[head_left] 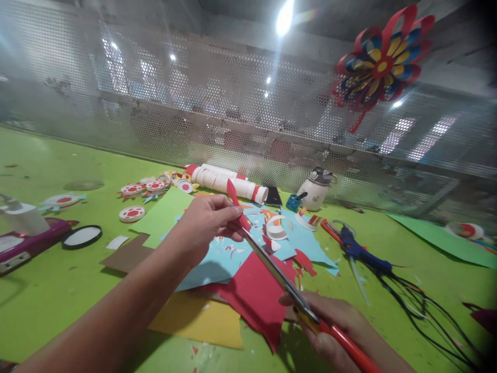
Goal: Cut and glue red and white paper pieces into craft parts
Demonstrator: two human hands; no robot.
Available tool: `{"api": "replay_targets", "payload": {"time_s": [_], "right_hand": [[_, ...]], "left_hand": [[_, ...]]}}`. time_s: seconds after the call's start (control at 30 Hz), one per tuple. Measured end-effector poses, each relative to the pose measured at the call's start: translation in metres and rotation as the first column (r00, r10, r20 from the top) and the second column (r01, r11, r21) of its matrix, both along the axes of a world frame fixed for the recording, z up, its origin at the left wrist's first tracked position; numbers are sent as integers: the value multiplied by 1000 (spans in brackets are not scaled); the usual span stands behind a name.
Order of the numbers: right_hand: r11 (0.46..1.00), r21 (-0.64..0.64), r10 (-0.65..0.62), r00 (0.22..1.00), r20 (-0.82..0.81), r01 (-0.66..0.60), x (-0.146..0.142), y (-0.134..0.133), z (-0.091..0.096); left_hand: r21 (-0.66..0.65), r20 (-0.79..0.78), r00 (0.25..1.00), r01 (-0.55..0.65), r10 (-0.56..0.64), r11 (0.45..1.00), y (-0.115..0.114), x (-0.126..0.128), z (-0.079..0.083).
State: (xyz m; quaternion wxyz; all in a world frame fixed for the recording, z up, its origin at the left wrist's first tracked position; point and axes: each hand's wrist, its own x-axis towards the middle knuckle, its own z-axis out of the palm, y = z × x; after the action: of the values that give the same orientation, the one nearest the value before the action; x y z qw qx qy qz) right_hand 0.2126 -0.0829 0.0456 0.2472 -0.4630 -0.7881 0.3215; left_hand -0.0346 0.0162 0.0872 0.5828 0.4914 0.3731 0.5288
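Note:
My left hand [213,220] pinches a small pointed piece of red paper [232,191] above the middle of the table. In my right hand [330,321] is a pair of scissors [285,282] with long metal blades and a red-orange handle. The blades look closed, and their tips reach up to the left fingers and the lower end of the red paper. Whether they touch it I cannot tell. Below both hands lie sheets of red paper [258,295], light blue paper [205,267] and yellow paper [198,318], scattered with small scraps.
A blue glue gun [361,251] with coiled cables lies to the right. Behind the paper are white tubes [225,181], a blue jar [294,202] and a bottle [316,191]. Decorated discs [132,213] and a purple power strip [37,243] are on the left.

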Motion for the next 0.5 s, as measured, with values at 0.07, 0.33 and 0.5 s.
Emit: {"api": "replay_targets", "payload": {"time_s": [0.07, 0.33, 0.5], "right_hand": [[1000, 8, -18, 1000, -8, 18, 1, 1, -2], [996, 5, 89, 996, -5, -89, -9, 4, 14], [999, 43, -23, 999, 26, 22, -2, -6, 2]], "left_hand": [[2, 0, 1000, 4, -4, 1000, 0, 0, 0], [-3, -13, 1000, 2, -2, 1000, -1, 0, -1], [-2, -23, 1000, -10, 10, 1000, -1, 0, 0]]}}
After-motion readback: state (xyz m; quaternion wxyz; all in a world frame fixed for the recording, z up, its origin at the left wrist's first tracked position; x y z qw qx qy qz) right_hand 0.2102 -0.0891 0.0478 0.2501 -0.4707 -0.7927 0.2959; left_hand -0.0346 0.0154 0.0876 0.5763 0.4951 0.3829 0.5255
